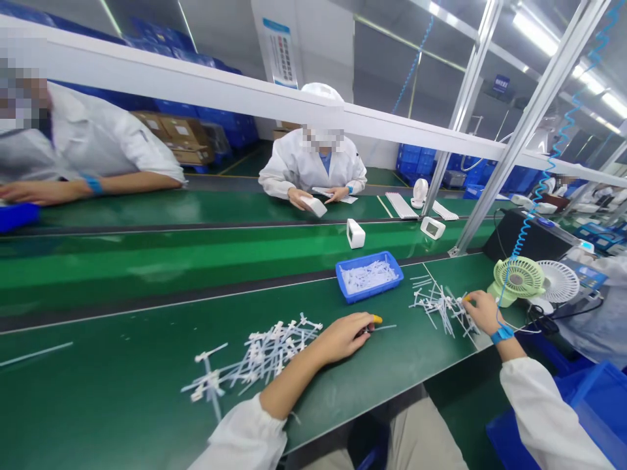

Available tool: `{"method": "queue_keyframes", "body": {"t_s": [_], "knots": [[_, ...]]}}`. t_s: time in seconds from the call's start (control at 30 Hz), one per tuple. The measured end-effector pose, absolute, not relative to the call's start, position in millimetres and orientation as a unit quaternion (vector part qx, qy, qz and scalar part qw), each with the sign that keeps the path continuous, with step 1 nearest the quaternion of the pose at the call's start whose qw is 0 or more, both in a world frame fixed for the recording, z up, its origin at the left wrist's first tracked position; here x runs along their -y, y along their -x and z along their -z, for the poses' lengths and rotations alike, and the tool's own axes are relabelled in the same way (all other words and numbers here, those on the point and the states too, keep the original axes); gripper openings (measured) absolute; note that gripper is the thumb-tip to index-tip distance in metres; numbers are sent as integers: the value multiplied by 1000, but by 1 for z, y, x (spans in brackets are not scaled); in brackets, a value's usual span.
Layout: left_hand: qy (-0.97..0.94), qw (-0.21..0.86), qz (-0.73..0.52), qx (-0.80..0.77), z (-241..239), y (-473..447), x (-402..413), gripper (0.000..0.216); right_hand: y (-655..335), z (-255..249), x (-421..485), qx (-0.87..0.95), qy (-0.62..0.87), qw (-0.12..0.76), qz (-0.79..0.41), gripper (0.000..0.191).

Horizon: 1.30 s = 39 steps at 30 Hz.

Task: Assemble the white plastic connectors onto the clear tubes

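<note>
My left hand (347, 336) rests low over the green bench, its fingers curled closed on a thin pale tube (386, 327) whose end sticks out to the right. A yellow cover sits on one of its fingertips. Beneath and left of that forearm lies a heap of pale tubes with white fittings (267, 352). My right hand (482, 312), with a blue wrist strap and a yellow fingertip cover, reaches into the right edge of a smaller pile of similar tubes (443, 307). Its fingers are pinched together; what is between them is too small to make out.
A blue tray (347, 287) of small white pieces stands beyond my hands. A green fan (518, 277) and a white fan (558, 282) are at the right. White devices sit on the green conveyor (220, 254). Across it, a person (318, 163) handles a white device. A metal post (509, 137) rises at right.
</note>
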<state>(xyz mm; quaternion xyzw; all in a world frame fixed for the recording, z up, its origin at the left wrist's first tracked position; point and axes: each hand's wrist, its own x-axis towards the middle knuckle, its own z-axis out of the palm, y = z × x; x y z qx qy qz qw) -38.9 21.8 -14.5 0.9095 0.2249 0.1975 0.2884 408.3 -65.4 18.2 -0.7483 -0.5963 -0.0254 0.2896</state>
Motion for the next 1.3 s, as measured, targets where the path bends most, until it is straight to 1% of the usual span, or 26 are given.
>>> {"method": "queue_keyframes", "body": {"t_s": [0.07,0.2,0.3,0.37,0.43,0.47,0.53,0.7,0.87,0.93,1.0,1.07,1.17,1.23,1.3], "knots": [[-907,297,-202,-219,16,38,-22,25,-414,-27,60,589,749,298,51,19],[-896,320,-227,-209,18,38,-23,28,-387,-40,48,602,718,338,87,30],[-893,320,-237,-211,17,37,-22,27,-326,-43,28,673,621,398,55,30],[-893,316,-239,-212,17,37,-20,23,-279,-41,4,727,551,410,19,27],[-894,313,-240,-212,17,36,-19,19,-239,-35,-25,784,507,359,-14,26],[-895,312,-240,-212,18,36,-18,19,-223,-30,-40,805,496,324,-24,26],[-894,311,-243,-212,20,36,-18,21,-201,-19,-67,824,490,283,-31,24],[-894,311,-247,-208,23,36,-19,32,-190,6,-92,820,518,242,-35,32],[-896,309,-241,-211,24,39,-19,33,-192,7,-85,828,527,189,-17,39],[-896,309,-238,-213,24,41,-19,36,-191,6,-83,832,521,189,-13,39],[-893,314,-235,-222,23,42,-19,37,-190,6,-82,830,518,208,-18,39],[-887,321,-234,-237,22,43,-19,38,-190,7,-81,820,517,244,-31,39],[-878,331,-238,-251,18,43,-19,35,-190,6,-80,792,501,344,-67,40],[-879,334,-237,-244,16,43,-20,32,-191,3,-78,763,487,416,-86,38],[-884,330,-231,-237,14,43,-20,29,-192,-1,-75,737,478,467,-97,34]]}}
